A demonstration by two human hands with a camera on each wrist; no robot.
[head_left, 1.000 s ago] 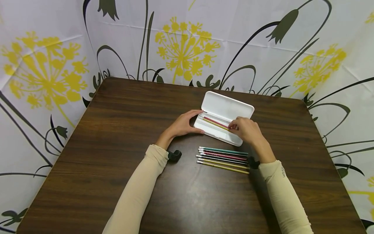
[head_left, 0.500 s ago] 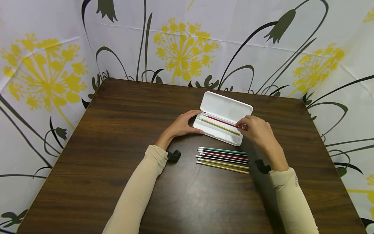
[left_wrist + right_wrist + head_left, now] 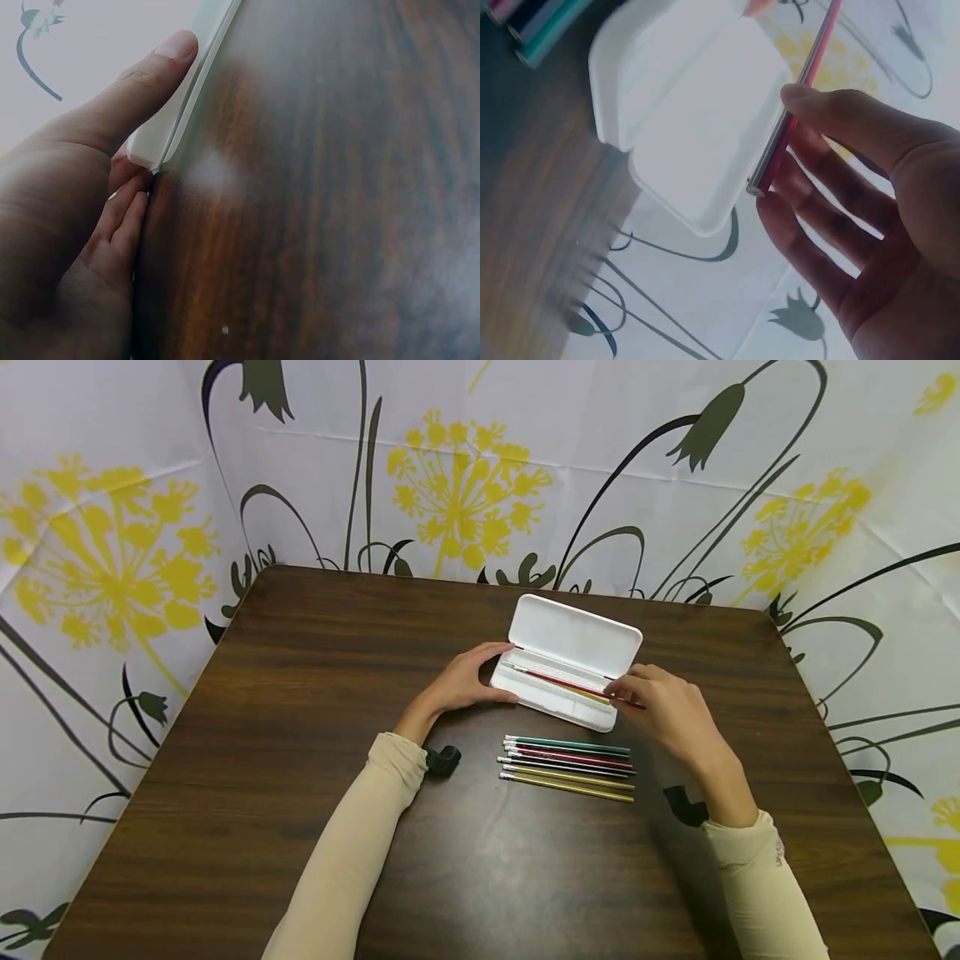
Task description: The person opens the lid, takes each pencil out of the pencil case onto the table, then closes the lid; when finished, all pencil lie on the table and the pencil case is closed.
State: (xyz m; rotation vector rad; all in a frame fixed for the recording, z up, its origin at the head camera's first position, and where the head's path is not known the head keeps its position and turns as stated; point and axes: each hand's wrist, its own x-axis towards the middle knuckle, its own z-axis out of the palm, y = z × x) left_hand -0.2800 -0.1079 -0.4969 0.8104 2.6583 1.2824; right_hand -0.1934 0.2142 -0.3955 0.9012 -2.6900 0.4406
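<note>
A white pencil case lies open on the table, lid tilted back. My left hand grips its left end; in the left wrist view the thumb lies along the case's side and the other fingers are partly hidden behind it. My right hand pinches a red pencil near its right end. That pencil slants over the case's base, its far end sticking out past my fingers, as the right wrist view also shows. Partly under it, a gold pencil lies in the case.
In front of the case, several pencils in green, black, red and gold lie side by side on the brown wooden table, eraser ends to the left. A flower-printed cloth hangs behind the table. Black straps sit on both wrists.
My right hand has shifted right, drawing the red pencil away from the gold one, then over it towards the front. The left hand stays on the case. The head view has shifted slightly.
</note>
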